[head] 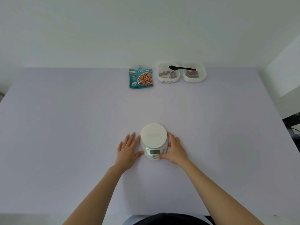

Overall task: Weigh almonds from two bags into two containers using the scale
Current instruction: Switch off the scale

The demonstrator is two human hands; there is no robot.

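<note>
A white kitchen scale (153, 137) with a round platform and a small display stands near the middle of the table, nothing on it. My left hand (129, 149) lies flat beside its left side, the thumb touching the base. My right hand (174, 149) curls round the scale's right side, with the thumb on the front panel by the display. At the far edge a teal bag of roasted almonds (140, 78) lies clipped at the top. Right of it stand two clear containers (168, 72) (194, 73), each with almonds inside. A black spoon (181, 68) rests across their rims.
The pale lilac table (65, 127) reaches to a white wall at the back. Dark objects sit beyond the table's right edge (292, 125). Only one almond bag is in view.
</note>
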